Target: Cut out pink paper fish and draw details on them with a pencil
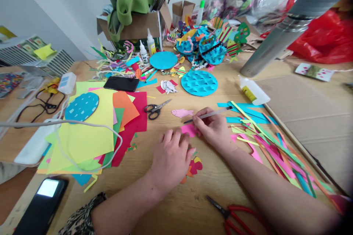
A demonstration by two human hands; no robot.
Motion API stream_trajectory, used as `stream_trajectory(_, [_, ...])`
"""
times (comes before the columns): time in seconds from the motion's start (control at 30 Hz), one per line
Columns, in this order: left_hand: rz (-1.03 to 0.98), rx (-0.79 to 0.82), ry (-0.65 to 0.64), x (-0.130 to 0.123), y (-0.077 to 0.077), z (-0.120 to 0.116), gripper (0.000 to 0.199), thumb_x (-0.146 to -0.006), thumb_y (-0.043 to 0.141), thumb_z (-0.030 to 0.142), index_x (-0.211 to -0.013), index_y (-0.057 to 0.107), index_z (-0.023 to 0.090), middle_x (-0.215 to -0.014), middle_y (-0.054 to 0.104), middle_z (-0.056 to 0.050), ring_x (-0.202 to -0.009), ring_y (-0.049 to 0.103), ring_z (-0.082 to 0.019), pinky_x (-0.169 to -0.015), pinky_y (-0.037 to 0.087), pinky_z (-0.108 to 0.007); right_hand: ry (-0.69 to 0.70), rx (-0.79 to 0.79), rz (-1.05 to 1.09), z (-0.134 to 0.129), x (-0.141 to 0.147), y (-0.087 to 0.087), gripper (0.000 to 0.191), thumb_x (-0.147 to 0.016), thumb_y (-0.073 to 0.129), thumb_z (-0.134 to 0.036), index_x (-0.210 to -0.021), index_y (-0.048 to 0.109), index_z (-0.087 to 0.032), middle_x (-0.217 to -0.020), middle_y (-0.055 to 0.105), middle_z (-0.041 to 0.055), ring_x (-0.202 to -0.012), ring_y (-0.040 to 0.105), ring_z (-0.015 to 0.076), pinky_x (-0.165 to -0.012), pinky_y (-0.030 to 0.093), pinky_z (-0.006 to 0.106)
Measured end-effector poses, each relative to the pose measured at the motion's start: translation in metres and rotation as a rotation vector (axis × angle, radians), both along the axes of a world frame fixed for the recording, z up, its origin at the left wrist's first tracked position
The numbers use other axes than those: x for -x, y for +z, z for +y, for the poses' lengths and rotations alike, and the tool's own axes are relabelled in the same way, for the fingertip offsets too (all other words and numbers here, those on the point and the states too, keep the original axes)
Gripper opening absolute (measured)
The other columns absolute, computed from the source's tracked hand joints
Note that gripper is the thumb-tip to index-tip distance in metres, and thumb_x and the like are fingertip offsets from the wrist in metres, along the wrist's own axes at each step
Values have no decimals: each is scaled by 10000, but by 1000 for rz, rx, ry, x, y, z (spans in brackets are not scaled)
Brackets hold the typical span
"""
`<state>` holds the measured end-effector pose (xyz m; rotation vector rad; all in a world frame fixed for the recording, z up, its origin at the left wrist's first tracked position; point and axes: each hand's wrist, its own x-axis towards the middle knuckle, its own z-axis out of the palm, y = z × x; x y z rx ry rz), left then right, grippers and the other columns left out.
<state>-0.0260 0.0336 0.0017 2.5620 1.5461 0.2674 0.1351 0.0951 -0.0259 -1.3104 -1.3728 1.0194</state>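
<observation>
My right hand is closed around a slim grey pen, its dark tip pointing left above a small bright pink paper piece. The fingers touch that paper's right edge. My left hand lies on the table just below the pink piece, palm down with fingers spread and nothing held. A pale pink paper fish lies flat beyond the pen tip. Red and orange paper scraps sit right of my left hand. Small black scissors lie to the left of the fish.
Coloured sheets and a white cable are at left. Paper strips and a glue bottle lie right, near a steel flask. Red-handled scissors lie in front. Blue discs stand behind. Another person's arm shows at left.
</observation>
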Motion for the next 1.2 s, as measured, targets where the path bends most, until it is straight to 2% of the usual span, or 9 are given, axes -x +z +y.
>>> stream_trajectory(0.17, [5, -6, 10, 0, 0, -1, 324, -982, 507, 354, -1225, 622, 175, -1236, 609, -108, -1074, 513, -288, -862, 477, -454, 59, 85, -30, 2, 0, -1, 159, -821, 642, -324, -765, 545, -212, -497, 556, -44, -389, 499, 127, -384, 361, 240])
stream_trajectory(0.37, [14, 1, 18, 0, 1, -1, 315, -984, 503, 351, -1214, 627, 175, -1249, 599, -105, -1067, 511, -289, -877, 475, -458, 65, 83, -78, 3, -1, -3, 113, -828, 609, -282, -776, 543, -207, -492, 560, -52, -378, 502, 116, -387, 351, 227])
stream_trajectory(1.2, [58, -19, 3, -1, 1, -1, 321, -972, 528, 353, -1217, 615, 165, -1263, 608, -99, -1024, 528, -277, -838, 480, -439, 78, 81, -104, 3, 0, -2, 137, -819, 607, -296, -738, 538, -210, -478, 560, -40, -365, 481, 119, -374, 347, 236])
